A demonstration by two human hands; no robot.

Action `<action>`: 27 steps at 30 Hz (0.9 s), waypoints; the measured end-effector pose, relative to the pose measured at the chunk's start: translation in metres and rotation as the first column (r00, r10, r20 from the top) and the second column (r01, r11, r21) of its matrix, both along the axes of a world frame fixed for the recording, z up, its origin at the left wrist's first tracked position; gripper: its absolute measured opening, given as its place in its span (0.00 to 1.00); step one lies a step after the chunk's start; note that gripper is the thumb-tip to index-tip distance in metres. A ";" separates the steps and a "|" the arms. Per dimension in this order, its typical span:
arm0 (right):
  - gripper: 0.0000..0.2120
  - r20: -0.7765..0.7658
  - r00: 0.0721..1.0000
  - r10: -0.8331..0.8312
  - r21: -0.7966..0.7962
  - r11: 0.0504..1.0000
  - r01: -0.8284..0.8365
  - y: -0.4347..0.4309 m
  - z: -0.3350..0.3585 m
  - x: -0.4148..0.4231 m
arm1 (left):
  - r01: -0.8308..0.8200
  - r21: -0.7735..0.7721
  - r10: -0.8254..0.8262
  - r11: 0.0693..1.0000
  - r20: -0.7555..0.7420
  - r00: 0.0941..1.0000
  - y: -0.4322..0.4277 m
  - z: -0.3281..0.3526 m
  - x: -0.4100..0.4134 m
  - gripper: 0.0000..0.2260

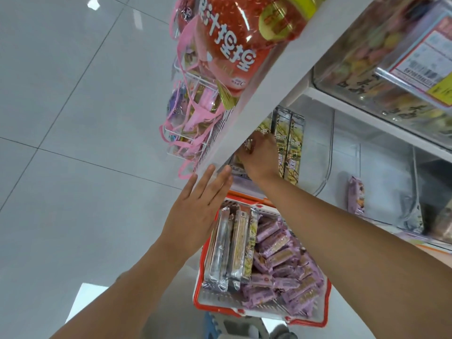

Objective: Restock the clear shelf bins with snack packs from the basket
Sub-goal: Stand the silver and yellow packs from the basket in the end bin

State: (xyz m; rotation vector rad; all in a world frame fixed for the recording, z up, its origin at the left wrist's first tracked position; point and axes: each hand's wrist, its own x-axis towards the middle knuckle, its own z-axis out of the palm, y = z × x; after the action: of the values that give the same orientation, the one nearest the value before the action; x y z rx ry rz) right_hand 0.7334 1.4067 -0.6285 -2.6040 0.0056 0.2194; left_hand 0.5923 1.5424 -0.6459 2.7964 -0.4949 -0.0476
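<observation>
A white basket with an orange rim (326,304) sits below the shelves, holding several purple snack packs (281,255) and a few long silver-and-green packs (234,248) on edge. In the clear shelf bin (325,152) stand green packs (292,148) upright. My right hand (259,157) reaches into that bin and its fingers curl round a green pack at the row's left end, partly hidden by the white shelf edge (244,111). My left hand (195,214) is flat with straight fingers, fingertips near the bin's front lip, holding nothing.
A neighbouring clear bin (381,192) holds one purple pack (356,195). Above, another bin of sweets carries a price label (425,57). Pink-strapped bags and a red snack bag (234,37) hang on wire racks at the shelf end. Grey tiled floor lies to the left.
</observation>
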 end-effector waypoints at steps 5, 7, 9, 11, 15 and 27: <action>0.18 -0.094 0.994 0.057 -0.015 0.998 -0.059 0.003 0.001 -0.003 | -0.014 0.006 0.014 1.000 -0.050 0.999 -0.004 0.002 -0.003 0.34; 0.19 -0.122 0.988 0.097 -0.022 0.995 -0.101 0.000 0.004 -0.004 | -0.020 0.009 0.021 1.000 -0.078 0.997 -0.005 0.006 -0.004 0.34; 0.21 -0.147 0.979 0.142 -0.034 0.988 -0.149 -0.004 0.009 -0.006 | -0.041 0.011 0.042 0.999 -0.104 0.994 -0.008 0.012 -0.004 0.35; 0.20 -0.096 0.982 0.161 -0.007 0.987 -0.162 -0.011 0.015 -0.012 | -0.078 0.003 0.078 0.997 -0.106 0.991 -0.015 0.017 -0.006 0.34; 0.11 0.138 0.988 0.072 0.269 0.957 -0.108 -0.031 0.033 -0.045 | -0.183 -0.038 0.178 0.982 -0.103 0.979 -0.037 0.020 -0.017 0.24; 0.08 -0.350 0.926 -0.143 0.135 0.970 0.201 -0.148 -0.078 -0.195 | -0.012 0.097 0.062 0.995 -0.535 0.843 -0.101 -0.062 -0.086 0.27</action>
State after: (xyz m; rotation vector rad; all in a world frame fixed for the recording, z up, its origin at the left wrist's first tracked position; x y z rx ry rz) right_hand 0.5379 1.2585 -0.7068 -2.3501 0.3237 0.5758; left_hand 0.5068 1.4415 -0.7081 2.6985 -0.2986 -0.8430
